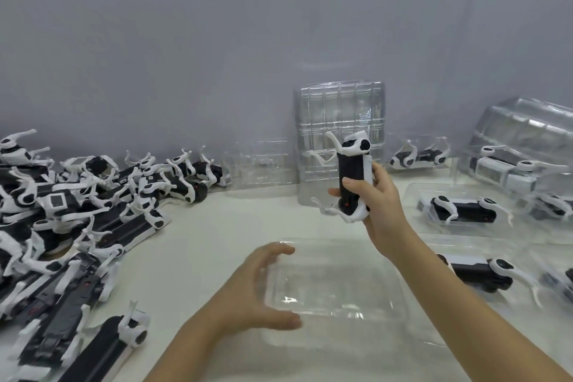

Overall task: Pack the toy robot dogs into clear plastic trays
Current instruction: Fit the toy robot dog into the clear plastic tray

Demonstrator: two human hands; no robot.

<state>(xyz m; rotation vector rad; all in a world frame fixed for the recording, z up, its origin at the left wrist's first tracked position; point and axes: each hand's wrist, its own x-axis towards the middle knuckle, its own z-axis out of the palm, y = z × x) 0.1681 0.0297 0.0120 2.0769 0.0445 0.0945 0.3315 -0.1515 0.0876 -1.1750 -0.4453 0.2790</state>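
Note:
My right hand (376,198) grips a black-and-white toy robot dog (352,175), held upright above the table with its white legs sticking out to the left. Below it a clear plastic tray (338,291) lies flat and holds nothing. My left hand (260,291) is spread at the tray's left edge, with thumb and fingers touching the rim. A large heap of toy dogs (71,217) covers the left of the table.
A stack of clear trays (339,121) stands on edge against the grey wall. Another stack (527,130) leans at the far right. Packed trays with dogs (462,211) lie on the right, one more (477,273) nearer me. A lone dog (418,156) lies by the wall.

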